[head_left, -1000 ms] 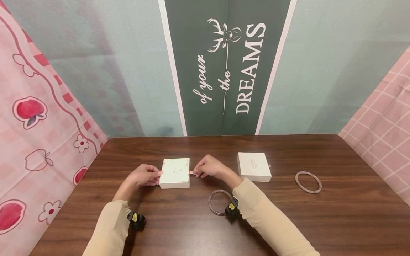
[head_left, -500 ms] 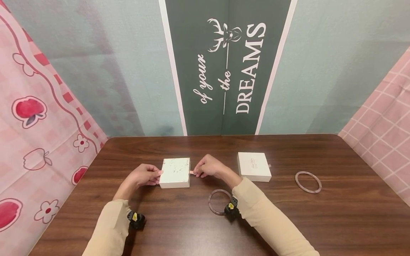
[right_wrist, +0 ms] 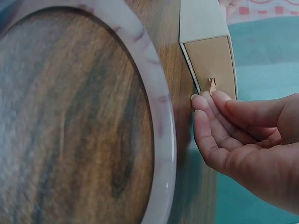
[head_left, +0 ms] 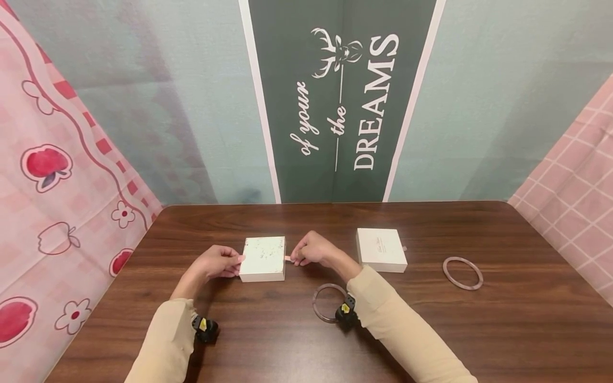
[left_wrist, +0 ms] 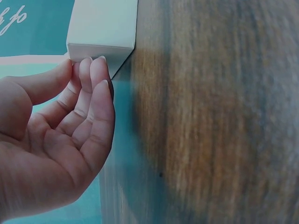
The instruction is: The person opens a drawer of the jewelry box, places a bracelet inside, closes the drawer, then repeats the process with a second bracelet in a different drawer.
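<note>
Pink tab (head_left: 287,258), long axis sideways, points right from a flat, squarish white box (head_left: 263,258) on the wood-grained table (head_left: 268,335); the right hand (head_left: 313,249) pinches it, the left hand (head_left: 215,261) grips the opposite edge.

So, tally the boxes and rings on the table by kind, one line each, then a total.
Boxes: 2 (left box, right box)
Rings: 2 (left ring, right ring)
Total: 4
</note>
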Action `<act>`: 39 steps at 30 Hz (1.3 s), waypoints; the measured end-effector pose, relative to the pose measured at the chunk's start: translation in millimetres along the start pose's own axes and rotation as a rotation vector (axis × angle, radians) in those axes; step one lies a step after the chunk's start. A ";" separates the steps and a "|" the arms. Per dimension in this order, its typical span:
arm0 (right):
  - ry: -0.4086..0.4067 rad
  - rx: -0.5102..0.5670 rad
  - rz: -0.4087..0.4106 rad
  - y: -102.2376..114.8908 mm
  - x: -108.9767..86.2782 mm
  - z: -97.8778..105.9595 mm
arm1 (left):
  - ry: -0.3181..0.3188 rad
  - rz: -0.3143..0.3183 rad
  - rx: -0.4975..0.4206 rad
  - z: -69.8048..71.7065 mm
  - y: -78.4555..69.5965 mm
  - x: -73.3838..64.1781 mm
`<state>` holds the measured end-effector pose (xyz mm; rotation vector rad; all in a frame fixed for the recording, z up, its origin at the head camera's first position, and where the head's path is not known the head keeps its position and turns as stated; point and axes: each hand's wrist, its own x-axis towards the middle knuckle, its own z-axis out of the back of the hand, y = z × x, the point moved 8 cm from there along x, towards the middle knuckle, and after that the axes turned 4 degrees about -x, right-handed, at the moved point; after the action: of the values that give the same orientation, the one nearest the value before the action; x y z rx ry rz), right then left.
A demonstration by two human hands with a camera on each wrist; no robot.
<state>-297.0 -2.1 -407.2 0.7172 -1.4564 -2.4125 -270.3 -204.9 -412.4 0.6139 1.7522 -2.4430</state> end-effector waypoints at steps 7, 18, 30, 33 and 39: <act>-0.004 0.031 -0.016 -3.5 1.6 -0.1 | -0.003 0.001 -0.002 0.1 -0.2 -1.1; -0.018 0.047 -0.026 -2.5 -2.1 3.8 | -0.009 0.009 0.009 0.8 -0.8 -1.8; -0.031 0.060 -0.046 -5.7 -2.8 7.1 | -0.009 0.011 -0.006 0.4 -0.1 -1.4; -0.032 0.069 -0.054 -7.0 -3.0 7.6 | -0.008 0.011 -0.008 0.2 0.0 -1.6; -0.040 0.070 -0.057 -7.2 -4.6 9.5 | -0.008 0.011 -0.011 0.5 0.4 -1.4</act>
<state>-297.7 10.6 -408.6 0.7399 -1.5632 -2.4419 -269.0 -205.7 -412.2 0.6104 1.7529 -2.4235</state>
